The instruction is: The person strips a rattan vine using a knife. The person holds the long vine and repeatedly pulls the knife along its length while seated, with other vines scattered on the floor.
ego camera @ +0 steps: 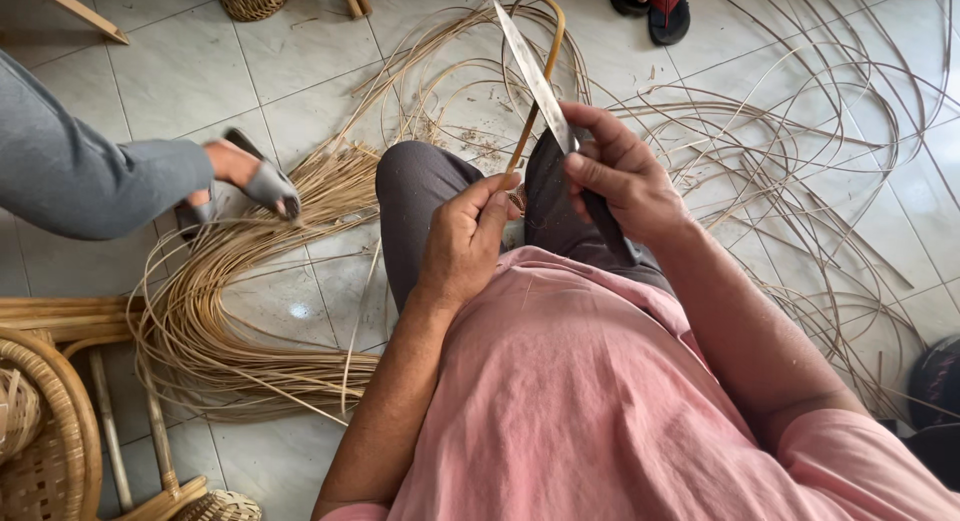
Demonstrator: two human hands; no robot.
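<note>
My left hand (465, 236) pinches a brown rattan cane (533, 96) that arches up and away from my lap. Gripped in my right hand (620, 171) is a long knife (530, 66), its steel blade pointing away and lying against the cane just above my left thumb. Both hands sit over my grey-trousered knee (415, 181). My pink shirt (600, 401) fills the lower frame.
A thick bundle of rattan strands (215, 311) curves over the tiled floor at left. Loose thin strands (800, 161) sprawl at right. Another person's grey-sleeved leg and sandalled foot (250, 176) rest at left. Wicker furniture (40, 421) stands at lower left; a sandalled foot (665, 6) is at top.
</note>
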